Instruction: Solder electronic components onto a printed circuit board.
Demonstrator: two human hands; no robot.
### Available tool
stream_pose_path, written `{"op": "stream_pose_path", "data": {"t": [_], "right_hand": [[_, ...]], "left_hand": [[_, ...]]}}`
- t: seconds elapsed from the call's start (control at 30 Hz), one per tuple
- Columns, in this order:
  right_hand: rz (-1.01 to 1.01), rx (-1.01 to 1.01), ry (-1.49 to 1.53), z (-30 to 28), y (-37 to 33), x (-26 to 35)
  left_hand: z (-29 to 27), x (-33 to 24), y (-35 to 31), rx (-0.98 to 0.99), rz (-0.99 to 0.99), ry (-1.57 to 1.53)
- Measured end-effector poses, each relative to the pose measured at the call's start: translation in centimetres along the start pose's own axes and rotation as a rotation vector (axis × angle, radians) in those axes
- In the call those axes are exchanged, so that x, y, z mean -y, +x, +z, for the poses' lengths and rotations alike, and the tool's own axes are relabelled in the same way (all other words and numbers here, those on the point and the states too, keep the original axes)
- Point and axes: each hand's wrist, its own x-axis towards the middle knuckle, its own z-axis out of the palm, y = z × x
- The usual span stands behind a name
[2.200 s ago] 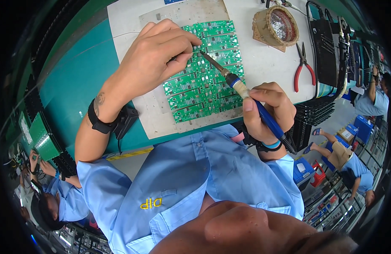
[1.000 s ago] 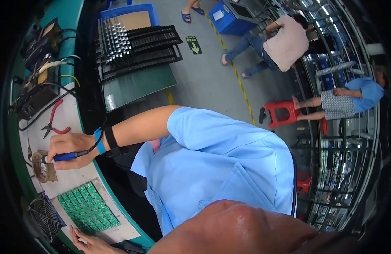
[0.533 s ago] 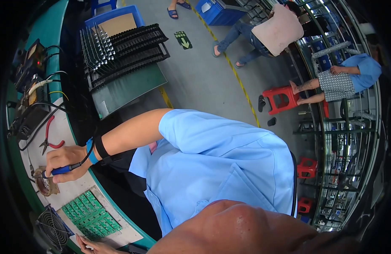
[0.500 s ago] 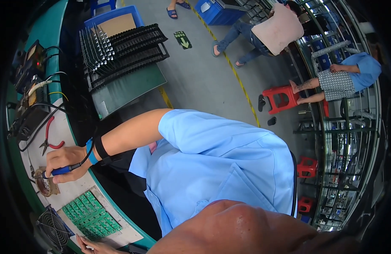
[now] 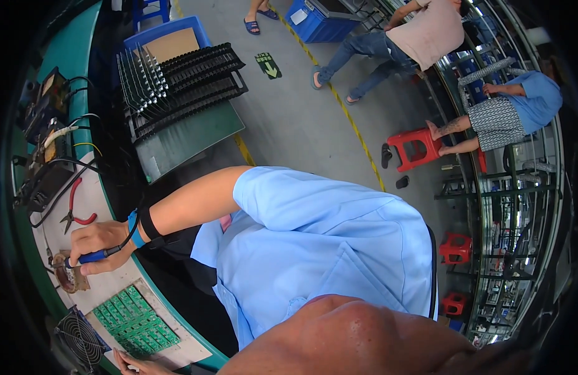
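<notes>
My right hand [image 5: 100, 242] grips a blue-handled soldering iron [image 5: 91, 256] at the left edge of the view. Its tip rests at a round brown tip-cleaner holder [image 5: 65, 279] on the white bench mat. A panel of green circuit boards [image 5: 136, 322] lies on a grey plate just below. Only the fingers of my left hand [image 5: 134, 364] show at the bottom edge, lying on the plate beside the boards; what they hold is hidden. A black strap and a blue band circle my right wrist.
Red-handled pliers [image 5: 76, 209] and a soldering station [image 5: 42, 153] with cables sit further along the bench. A small black fan [image 5: 79, 340] stands beside the boards. Black racks [image 5: 176, 78] stand on the floor. A person on a red stool [image 5: 420, 147] and another person are in the aisle.
The view has swung from the bench to my right side. My right hand took the iron off the boards to the tip cleaner, and stays there over the last second.
</notes>
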Motion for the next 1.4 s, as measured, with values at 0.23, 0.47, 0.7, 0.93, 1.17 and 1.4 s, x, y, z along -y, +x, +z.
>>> {"op": "stream_pose_path", "data": {"t": [0.23,0.47,0.7,0.93,1.17,1.4], "right_hand": [[-0.027,-0.021,0.018,0.6,-0.2,-0.5],[-0.008,-0.011,0.007,0.3,-0.1,-0.4],[-0.007,-0.016,0.003,0.0,0.3,-0.2],[-0.023,0.009,-0.009,-0.4,0.5,-0.1],[-0.008,-0.022,0.014,0.2,0.5,0.1],[0.011,0.010,0.012,-0.1,0.2,-0.1]], "left_hand": [[0.3,1.3,-0.2,-0.031,-0.037,-0.055],[0.4,0.6,0.1,-0.029,-0.029,-0.040],[0.2,0.5,0.3,-0.016,-0.024,0.012],[0.3,0.0,0.4,-0.015,-0.020,0.007],[0.0,0.8,0.4,-0.017,0.004,-0.005],[0.2,1.1,0.1,-0.019,-0.004,-0.012]]}}
